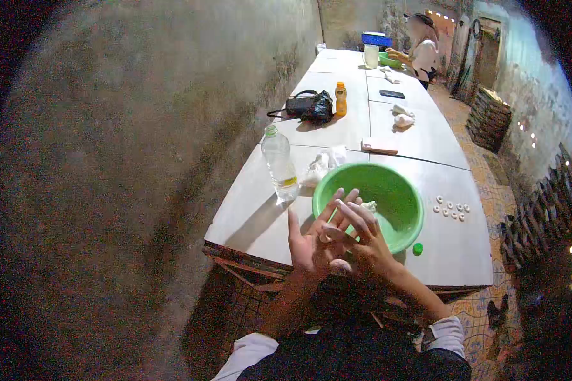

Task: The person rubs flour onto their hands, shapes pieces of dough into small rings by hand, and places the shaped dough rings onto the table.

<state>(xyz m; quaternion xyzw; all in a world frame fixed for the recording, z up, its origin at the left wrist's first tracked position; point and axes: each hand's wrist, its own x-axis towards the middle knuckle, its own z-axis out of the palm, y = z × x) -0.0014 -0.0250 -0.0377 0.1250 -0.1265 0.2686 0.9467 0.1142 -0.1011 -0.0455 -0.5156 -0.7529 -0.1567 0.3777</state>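
My left hand (311, 249) is held palm up over the table's near edge, its fingers apart and pointing away. Across it lies my right hand (364, 241), fingers stretched out, touching the left palm and fingers. Something small and pale shows between the two palms; what it is I cannot make out. Just beyond the fingers stands a large green basin (403, 190), with a small whitish lump (368, 206) inside it. Several small white rings (450, 206) lie to the basin's right, and a green cap (417, 249) sits near its lower right rim.
A clear plastic bottle (279, 165) stands left of the basin, near white bags (324, 164). Farther along the white table (426, 143) are a black bag (311, 106), an orange bottle (340, 100) and a phone (392, 94). Another person (424, 54) works at the far end.
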